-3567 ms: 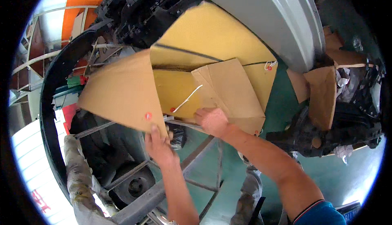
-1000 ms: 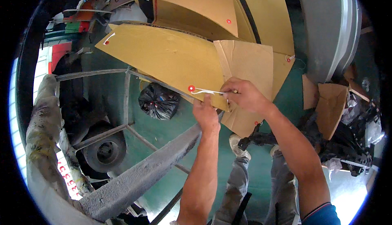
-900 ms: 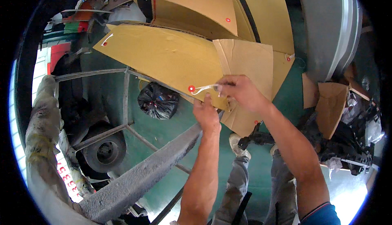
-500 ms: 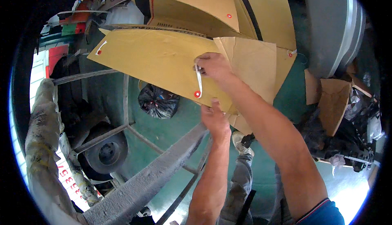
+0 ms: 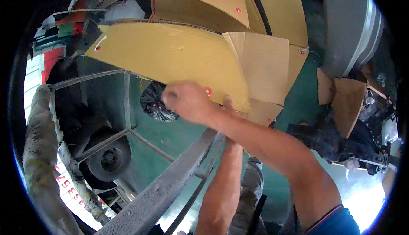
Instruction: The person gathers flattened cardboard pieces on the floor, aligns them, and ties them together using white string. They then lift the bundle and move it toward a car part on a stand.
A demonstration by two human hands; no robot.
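A large yellow-brown cardboard flap [image 5: 166,43] slants down in front of me. Near its lower edge is a red round button [image 5: 208,91] with a white centre. My left hand [image 5: 228,102] grips that edge, thumb on top; my right forearm covers most of the hand. Slightly smeared by motion, my right hand [image 5: 187,102] crosses over the left wrist to the left of the button. Its fingers are curled together, and whatever they hold is hidden. Another red button with a white string [image 5: 100,44] sits at the flap's left corner.
Behind is an open cardboard box [image 5: 191,9]. A rough grey metal frame [image 5: 170,173] passes below, with a wheel [image 5: 110,160] and black plastic bag [image 5: 155,102] under it. A grey panel [image 5: 345,26] stands right, above cardboard scraps [image 5: 349,102].
My right hand has swung left and down from above the button, where it held up a white string. That string no longer shows. My left hand stays at the flap's edge.
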